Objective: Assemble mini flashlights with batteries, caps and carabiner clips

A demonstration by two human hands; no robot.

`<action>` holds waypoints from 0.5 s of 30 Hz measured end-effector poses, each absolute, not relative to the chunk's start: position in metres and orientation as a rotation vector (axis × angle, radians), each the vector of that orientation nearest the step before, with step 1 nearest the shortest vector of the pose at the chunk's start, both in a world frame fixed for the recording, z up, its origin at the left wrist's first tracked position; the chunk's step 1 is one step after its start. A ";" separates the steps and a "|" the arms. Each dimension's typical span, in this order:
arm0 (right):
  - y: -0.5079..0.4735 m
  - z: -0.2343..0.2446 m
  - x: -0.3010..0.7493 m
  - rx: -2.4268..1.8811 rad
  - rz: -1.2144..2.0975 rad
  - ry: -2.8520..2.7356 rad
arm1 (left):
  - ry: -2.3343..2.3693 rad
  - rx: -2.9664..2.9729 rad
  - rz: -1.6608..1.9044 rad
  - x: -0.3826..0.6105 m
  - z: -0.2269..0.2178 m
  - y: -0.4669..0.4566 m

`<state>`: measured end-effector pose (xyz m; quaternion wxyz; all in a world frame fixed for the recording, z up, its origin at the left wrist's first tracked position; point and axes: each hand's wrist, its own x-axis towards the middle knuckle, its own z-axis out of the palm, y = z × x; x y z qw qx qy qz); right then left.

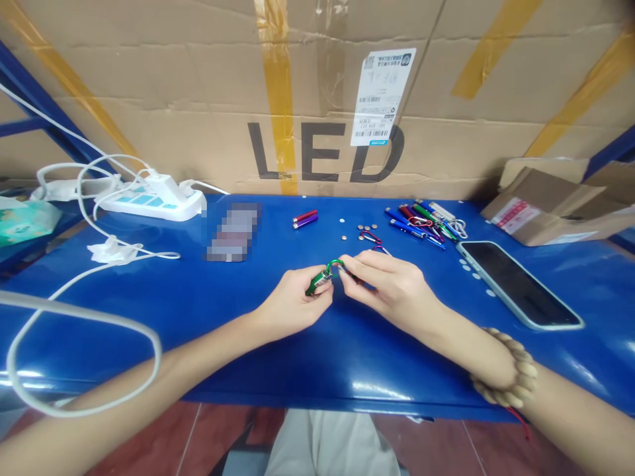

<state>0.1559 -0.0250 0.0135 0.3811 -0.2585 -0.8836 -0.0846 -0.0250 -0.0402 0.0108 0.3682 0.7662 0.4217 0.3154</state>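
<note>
Over the middle of the blue table, my left hand (297, 297) is closed round a small green metal penlight (319, 281), whose ends show between thumb and fingers. My right hand (387, 281) pinches a green carabiner clip (336, 262) at the top end of the penlight. The fingertips partly hide where clip and penlight meet, so I cannot tell whether they are joined. Just beyond my right hand lie a red carabiner clip (370, 237), another clip (381, 250) and several button cells (367, 227).
A red and a purple tube (305, 219) lie farther back. Several coloured penlights (421, 221) are piled at right, near a phone (518, 284) and an open carton (550, 205). A white power strip (153, 201) and looped cable (99, 314) occupy the left. A large cardboard box (208, 86) stands behind.
</note>
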 end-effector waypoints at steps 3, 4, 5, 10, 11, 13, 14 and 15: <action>-0.022 0.021 0.161 -0.615 -0.073 -2.333 | 1.125 1.922 0.847 -0.025 0.014 -0.038; -0.022 0.024 0.163 -0.604 0.019 -2.360 | 1.142 1.911 0.865 -0.025 0.014 -0.037; -0.022 0.027 0.163 -0.609 0.136 -2.380 | 1.155 1.904 0.872 -0.025 0.014 -0.036; -0.025 0.027 0.156 -0.760 0.777 -2.326 | 1.116 1.967 0.710 -0.027 0.010 -0.032; -0.025 0.025 0.153 -0.770 0.840 -2.297 | 1.110 1.992 0.687 -0.028 0.009 -0.031; -0.024 0.021 0.150 -0.780 0.886 -2.234 | 1.136 2.027 0.671 -0.028 0.008 -0.031; -0.023 0.020 0.149 -0.791 0.900 -2.199 | 1.158 2.028 0.671 -0.028 0.007 -0.031; -0.023 0.020 0.148 -0.807 0.917 -2.164 | 1.172 2.018 0.680 -0.028 0.007 -0.030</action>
